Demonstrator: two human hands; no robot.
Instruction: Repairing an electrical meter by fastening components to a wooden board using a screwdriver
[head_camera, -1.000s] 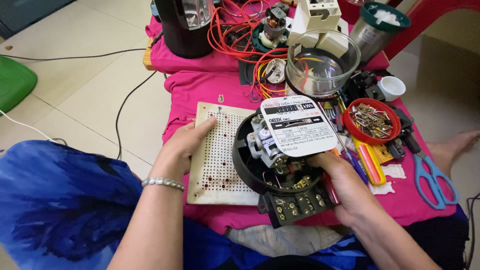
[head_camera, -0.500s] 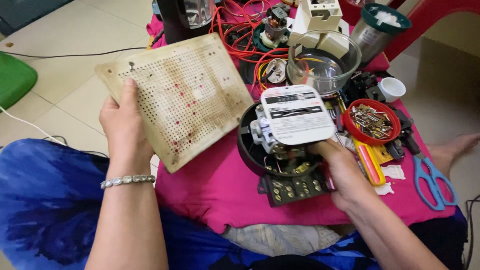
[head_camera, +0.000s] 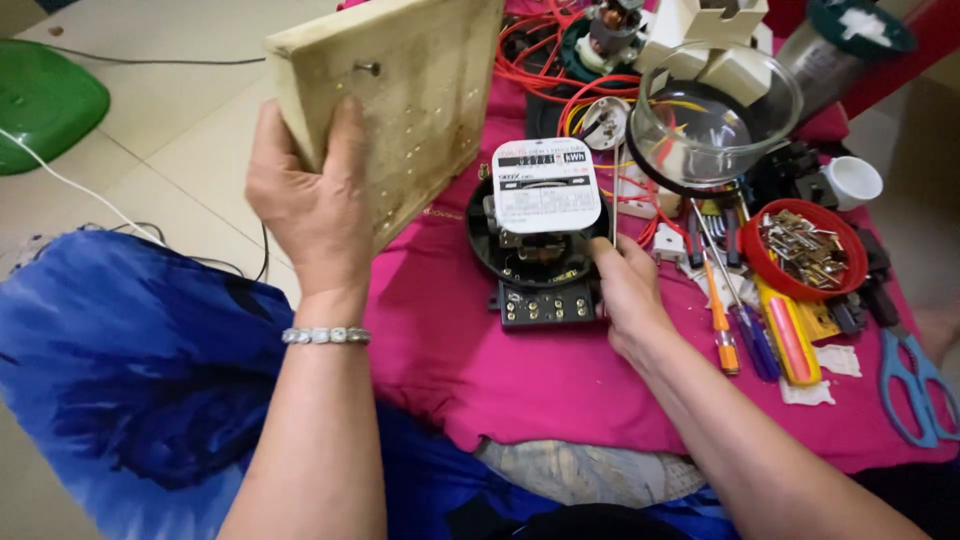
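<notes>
A red bowl of metal bits (head_camera: 805, 250) sits right of centre, blue scissors (head_camera: 915, 385) at the right edge, a glass bowl (head_camera: 715, 115) above, screwdrivers (head_camera: 735, 320) between, and a green stool (head_camera: 45, 105) upper left.

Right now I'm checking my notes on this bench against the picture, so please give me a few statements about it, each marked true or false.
1. The left hand holds a perforated board lifted off the table. True.
2. The right hand rests at the black round meter. True.
3. The red bowl is empty. False: it holds small metal parts.
4. The blue scissors lie left of the meter. False: they lie at the far right edge of the pink cloth.
5. A clear glass bowl sits beyond the meter. True.
</notes>
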